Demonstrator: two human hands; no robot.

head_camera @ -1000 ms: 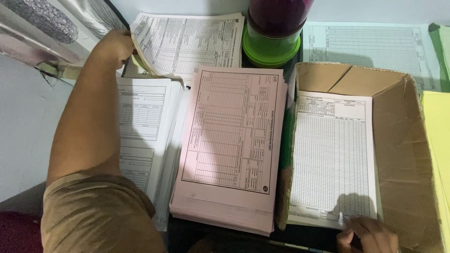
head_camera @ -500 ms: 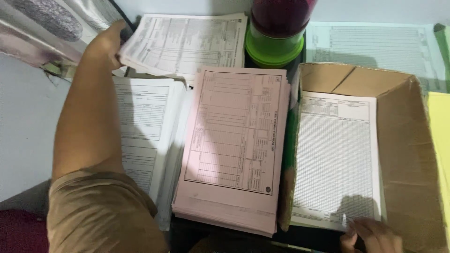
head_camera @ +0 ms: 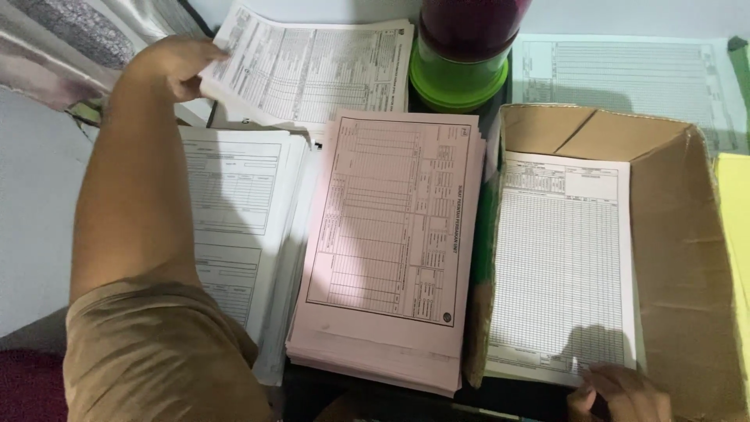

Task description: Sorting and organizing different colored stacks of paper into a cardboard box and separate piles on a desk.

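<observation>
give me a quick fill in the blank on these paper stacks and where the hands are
1. The left hand grips the edge of the white forms at the ____ left of the view.
2. The middle stack is ____ in colour.
3. The right hand touches the gridded sheets that lie inside a ____ box.
4. Behind the middle stack stands a jar with a ____ base.

Missing words: top; pink; cardboard; green
</observation>
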